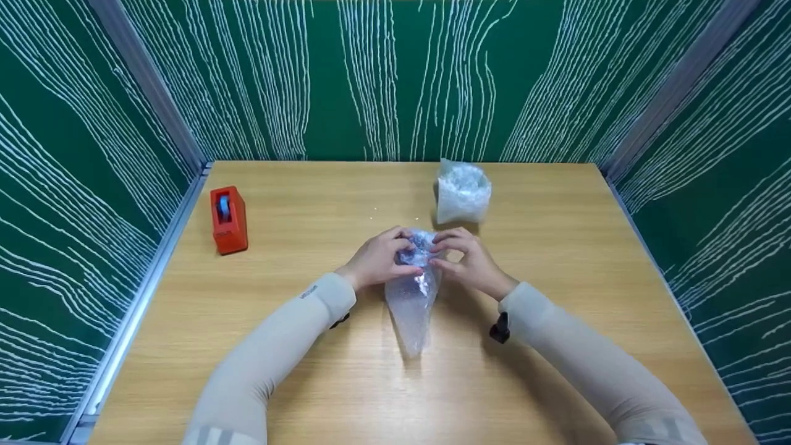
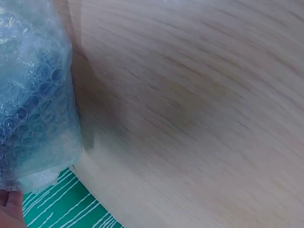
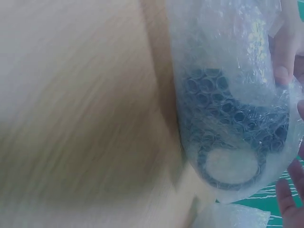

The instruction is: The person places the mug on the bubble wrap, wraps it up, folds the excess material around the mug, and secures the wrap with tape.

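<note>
Two hands meet at the middle of a wooden table (image 1: 556, 259), both gripping the far end of a bubble-wrap bundle (image 1: 413, 290). The left hand (image 1: 378, 258) curls its fingers (image 1: 401, 235) over the bundle's left side, thumb pressed against the wrap below them. The right hand (image 1: 468, 262) mirrors it on the right, fingers bent round the same far end, so the wrapped part sits squeezed between the two sets of fingertips. The loose tail of the wrap trails toward the person, lying flat on the table between the two pale sleeves. The right wrist view shows a dark ring-shaped object (image 3: 232, 156) inside the clear bubbles, with fingertips (image 3: 284, 57) pinching the wrap just beside it; the view is blurred. The left wrist view shows only the bubbled surface of the bundle above the table, with a bit of skin at the corner. A second bubble-wrapped package (image 1: 463, 191) stands just beyond the hands, slightly right. A red tape dispenser (image 1: 228, 220) sits well apart at the far left, near the green patterned wall (image 1: 74, 154).
</note>
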`<state>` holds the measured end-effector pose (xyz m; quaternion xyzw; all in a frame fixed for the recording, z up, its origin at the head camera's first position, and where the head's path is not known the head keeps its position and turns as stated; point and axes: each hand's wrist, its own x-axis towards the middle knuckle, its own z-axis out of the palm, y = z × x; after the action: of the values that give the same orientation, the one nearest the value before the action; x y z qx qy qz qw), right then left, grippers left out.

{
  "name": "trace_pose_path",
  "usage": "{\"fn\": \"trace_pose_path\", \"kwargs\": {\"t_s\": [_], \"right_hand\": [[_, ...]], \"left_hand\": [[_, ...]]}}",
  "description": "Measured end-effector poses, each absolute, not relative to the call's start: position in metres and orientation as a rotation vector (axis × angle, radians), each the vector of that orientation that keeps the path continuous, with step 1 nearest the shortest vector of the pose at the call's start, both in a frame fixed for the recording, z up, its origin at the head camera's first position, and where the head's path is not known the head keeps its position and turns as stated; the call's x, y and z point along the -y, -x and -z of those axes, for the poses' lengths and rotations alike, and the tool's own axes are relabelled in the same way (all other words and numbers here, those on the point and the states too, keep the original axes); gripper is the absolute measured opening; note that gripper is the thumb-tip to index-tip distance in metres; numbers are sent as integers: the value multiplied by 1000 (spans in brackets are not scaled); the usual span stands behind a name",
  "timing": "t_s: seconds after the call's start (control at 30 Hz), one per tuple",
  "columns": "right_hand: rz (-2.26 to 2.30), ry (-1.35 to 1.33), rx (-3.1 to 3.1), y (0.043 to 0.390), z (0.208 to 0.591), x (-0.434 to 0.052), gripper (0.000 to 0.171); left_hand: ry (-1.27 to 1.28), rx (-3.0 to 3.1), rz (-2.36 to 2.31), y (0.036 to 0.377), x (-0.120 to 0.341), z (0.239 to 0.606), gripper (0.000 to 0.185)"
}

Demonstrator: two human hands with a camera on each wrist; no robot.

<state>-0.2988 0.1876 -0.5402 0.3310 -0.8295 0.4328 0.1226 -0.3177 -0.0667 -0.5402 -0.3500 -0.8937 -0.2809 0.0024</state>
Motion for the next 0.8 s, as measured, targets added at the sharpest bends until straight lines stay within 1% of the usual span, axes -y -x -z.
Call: {"fn": "trace_pose_path", "kwargs": {"t_s": [0.17,0.43,0.53,0.67,0.8], "right_hand": [[-1128,-1073,2365,287,545,-195,22],[-927,-1274,2308,270,559,-203,34],[-806,-1361,2283,265,566,-205,42],[-607,-1468,2220,263,574,-206,57],[-451,-1529,2178,262,578,-204,66]], "left_hand": [[1106,2799,889,318,67,539,54],[1117,2797,883,318,67,539,54],[1116,2807,872,318,67,539,54],[1118,2813,858,318,67,539,53],[1107,2824,864,318,67,538,54]]}}
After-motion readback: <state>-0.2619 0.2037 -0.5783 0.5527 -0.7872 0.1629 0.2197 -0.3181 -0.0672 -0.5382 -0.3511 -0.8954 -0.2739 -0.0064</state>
